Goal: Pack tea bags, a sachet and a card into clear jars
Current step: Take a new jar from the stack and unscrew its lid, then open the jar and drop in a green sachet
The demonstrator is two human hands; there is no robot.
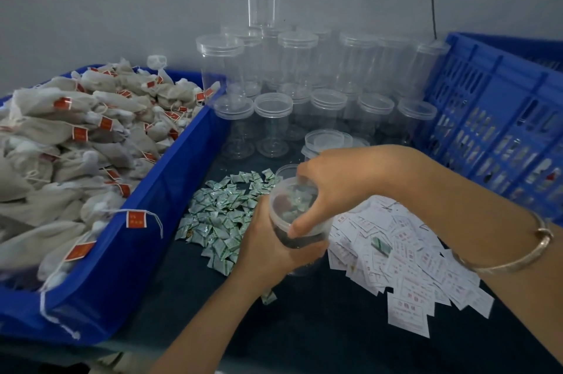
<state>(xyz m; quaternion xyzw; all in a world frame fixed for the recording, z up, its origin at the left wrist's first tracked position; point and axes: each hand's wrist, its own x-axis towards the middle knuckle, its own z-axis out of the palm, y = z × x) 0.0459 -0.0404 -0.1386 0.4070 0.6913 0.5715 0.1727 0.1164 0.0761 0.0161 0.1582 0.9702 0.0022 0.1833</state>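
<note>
Together, curled hands (268,248) (335,187) clasp jar (291,206).

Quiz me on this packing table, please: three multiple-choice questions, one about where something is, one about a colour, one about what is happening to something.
1. Where are the tea bags piled?
A. in a cardboard box
B. in the blue tray on the left
C. hung on the wall

2. What colour are the sachets heaped on the table?
A. green and white
B. red
C. black

3. How is the jar nearest the camera handled?
A. it stands untouched
B. one hand alone holds it
C. both hands hold it

Answers:
1 B: the bags fill the tray.
2 A: their wrappers show green print on white.
3 C: the left hand grips its body and the right hand grips its top.
</note>
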